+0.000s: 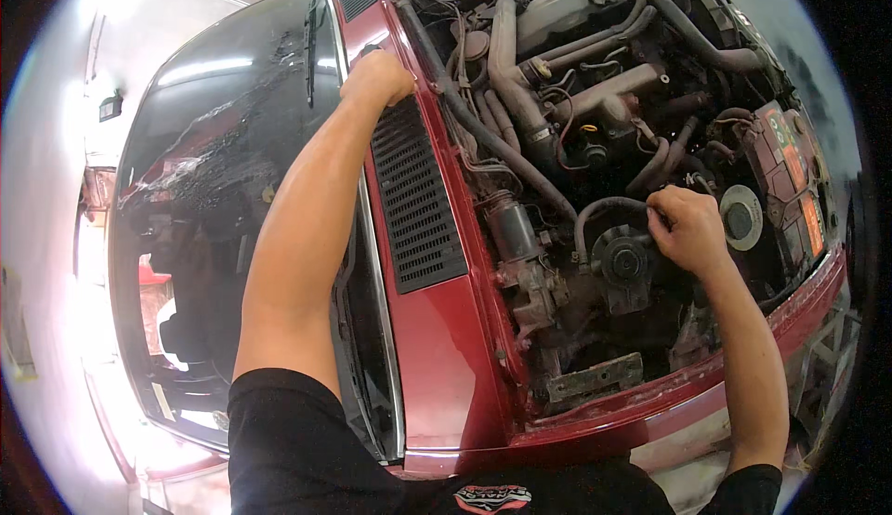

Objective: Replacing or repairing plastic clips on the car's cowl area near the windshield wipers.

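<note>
My left hand point(379, 78) is closed above the red cowl panel point(437, 329), at the far end of the black slotted vent grille point(418, 204). A small dark piece point(370, 49) shows just beyond its knuckles; what the fingers hold is hidden. Over the engine bay, my right hand point(689, 227) is curled with thumb against fingers, at the end of a curved dark hose point(604, 206). Whether it grips that hose or some small part, I cannot tell. A round black component point(624, 259) sits just left of this hand.
The windshield point(214, 162), streaked and reflecting, lies left with a wiper arm point(311, 55). Hoses, loose wires and a large metal pipe point(506, 59) fill the engine bay. A battery point(790, 162) stands at the right. The red fender edge point(650, 413) runs along the near side.
</note>
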### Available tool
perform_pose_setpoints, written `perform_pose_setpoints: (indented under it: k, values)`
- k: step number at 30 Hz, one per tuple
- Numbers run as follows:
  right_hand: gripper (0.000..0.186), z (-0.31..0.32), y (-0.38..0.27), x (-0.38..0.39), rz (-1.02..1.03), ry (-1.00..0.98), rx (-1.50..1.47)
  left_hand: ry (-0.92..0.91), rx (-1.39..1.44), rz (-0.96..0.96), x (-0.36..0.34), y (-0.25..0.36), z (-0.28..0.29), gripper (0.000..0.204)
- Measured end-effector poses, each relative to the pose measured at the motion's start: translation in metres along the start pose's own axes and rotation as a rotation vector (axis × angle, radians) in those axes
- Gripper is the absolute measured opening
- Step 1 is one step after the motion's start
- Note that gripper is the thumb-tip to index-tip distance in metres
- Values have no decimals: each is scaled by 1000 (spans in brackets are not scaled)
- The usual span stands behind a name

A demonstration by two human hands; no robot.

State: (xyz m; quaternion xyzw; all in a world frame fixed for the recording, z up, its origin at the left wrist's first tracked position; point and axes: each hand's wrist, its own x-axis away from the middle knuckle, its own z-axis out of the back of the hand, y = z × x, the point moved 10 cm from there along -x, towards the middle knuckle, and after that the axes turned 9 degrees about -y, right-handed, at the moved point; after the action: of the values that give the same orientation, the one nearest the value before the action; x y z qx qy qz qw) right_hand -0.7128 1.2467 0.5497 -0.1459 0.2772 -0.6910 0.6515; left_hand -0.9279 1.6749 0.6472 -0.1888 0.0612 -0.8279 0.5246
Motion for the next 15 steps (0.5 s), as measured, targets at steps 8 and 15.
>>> perform_pose_setpoints:
  k: [8,15]
  values:
    - [10,-1,4,5,-14,9,18,-340,356,190,7,-4,-33,16]
    - [9,0,2,3,-4,16,3,-353,795,189,19,-24,-23,18]
